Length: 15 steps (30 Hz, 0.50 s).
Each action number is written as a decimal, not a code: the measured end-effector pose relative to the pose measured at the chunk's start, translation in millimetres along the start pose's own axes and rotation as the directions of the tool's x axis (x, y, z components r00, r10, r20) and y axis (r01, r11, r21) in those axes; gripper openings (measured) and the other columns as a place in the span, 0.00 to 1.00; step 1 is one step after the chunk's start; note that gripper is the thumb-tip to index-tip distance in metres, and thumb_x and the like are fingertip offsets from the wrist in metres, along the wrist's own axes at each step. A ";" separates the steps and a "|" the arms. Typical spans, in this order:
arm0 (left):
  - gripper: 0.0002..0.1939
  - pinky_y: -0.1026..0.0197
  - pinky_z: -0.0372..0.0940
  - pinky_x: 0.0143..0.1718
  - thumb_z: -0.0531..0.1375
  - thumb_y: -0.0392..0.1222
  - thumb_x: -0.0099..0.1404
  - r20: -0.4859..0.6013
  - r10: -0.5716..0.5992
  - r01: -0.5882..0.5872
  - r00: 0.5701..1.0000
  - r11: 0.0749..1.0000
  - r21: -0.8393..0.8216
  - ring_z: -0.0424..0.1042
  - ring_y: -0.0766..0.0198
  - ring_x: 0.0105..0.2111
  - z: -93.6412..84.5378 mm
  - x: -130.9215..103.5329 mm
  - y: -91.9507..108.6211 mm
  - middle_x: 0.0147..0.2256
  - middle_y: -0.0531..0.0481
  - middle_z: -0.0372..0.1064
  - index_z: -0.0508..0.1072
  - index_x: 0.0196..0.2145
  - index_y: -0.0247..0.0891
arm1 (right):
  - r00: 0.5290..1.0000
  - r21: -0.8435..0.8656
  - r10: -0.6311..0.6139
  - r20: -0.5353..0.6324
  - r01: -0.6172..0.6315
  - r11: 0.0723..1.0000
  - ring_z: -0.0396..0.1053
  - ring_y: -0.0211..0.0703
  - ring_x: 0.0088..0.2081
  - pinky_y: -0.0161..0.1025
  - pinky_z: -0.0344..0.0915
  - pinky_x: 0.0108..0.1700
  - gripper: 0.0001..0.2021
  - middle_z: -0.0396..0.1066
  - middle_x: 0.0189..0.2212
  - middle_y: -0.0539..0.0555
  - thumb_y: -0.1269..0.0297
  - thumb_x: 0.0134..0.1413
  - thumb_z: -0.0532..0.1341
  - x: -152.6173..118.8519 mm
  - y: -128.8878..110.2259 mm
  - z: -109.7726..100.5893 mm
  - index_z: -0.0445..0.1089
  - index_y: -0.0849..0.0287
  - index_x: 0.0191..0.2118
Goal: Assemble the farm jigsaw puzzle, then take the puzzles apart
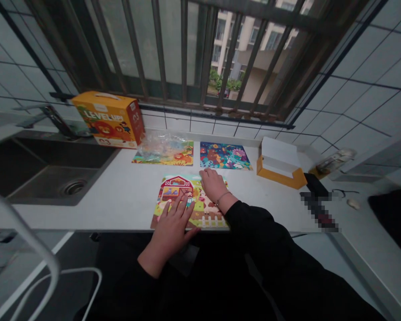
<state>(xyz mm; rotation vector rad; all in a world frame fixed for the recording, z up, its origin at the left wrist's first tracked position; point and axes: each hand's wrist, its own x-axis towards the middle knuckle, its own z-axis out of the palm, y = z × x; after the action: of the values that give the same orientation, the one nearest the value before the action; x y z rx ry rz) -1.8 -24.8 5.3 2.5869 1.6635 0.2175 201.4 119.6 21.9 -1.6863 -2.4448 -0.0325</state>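
Note:
A farm picture puzzle (pixel 177 181) with a red barn, animals and a white fence lies flat at the counter's front edge. My left hand (pixel 174 223) rests on its lower left part with the fingers spread, holding nothing. Across the upper right part reaches my right hand (pixel 214 185), its fingers bent and close together at the top edge. Whatever may be under those fingertips is hidden. Behind the farm puzzle lie a dark blue picture sheet (pixel 225 156) and a bright animal picture sheet (pixel 183 158), the latter partly covered by clear plastic wrapping (pixel 157 145).
An orange "LEVEL UP!" box (pixel 108 118) stands at the back left beside the sink (pixel 96 178). Back right sits an open white and orange box (pixel 280 165). Farther right are a glass jar (pixel 336 162) and a dark object (pixel 317 187). A barred window (pixel 183 53) rises behind the counter.

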 end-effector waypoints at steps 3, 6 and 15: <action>0.40 0.30 0.43 0.77 0.62 0.62 0.74 -0.008 -0.011 0.011 1.000 1.000 -0.020 0.44 0.40 0.80 1.4 0.4 0.1 0.80 0.38 0.43 0.62 0.76 0.43 | 0.998 0.101 -0.055 0.037 0.051 0.994 0.56 0.56 0.74 0.55 0.57 0.73 0.24 0.60 0.75 0.63 0.55 0.78 0.56 -23.0 -5.8 5.4 0.65 0.58 0.72; 0.40 0.29 0.43 0.77 0.64 0.60 0.73 -0.009 -0.028 0.028 1.000 0.998 -0.054 0.44 0.39 0.80 1.5 1.3 0.0 0.80 0.38 0.44 0.62 0.76 0.43 | 0.990 0.157 -0.052 0.128 0.032 0.987 0.49 0.59 0.79 0.64 0.45 0.78 0.29 0.51 0.80 0.60 0.51 0.79 0.52 -40.2 -8.4 11.8 0.59 0.54 0.77; 0.11 0.48 0.71 0.59 0.57 0.43 0.79 -0.362 0.129 -0.368 0.923 0.570 -0.735 0.80 0.53 0.52 -109.1 13.7 82.4 0.49 0.44 0.83 0.80 0.50 0.42 | 0.983 0.170 -0.039 0.180 0.009 0.985 0.40 0.58 0.82 0.68 0.36 0.79 0.33 0.43 0.82 0.54 0.47 0.78 0.51 -33.6 -6.0 24.3 0.53 0.50 0.80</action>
<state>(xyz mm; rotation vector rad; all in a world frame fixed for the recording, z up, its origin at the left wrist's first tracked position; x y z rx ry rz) 61.7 -49.7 124.7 2.0794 0.8594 1.1005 204.3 89.1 -6.7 -1.6524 -2.5139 0.3308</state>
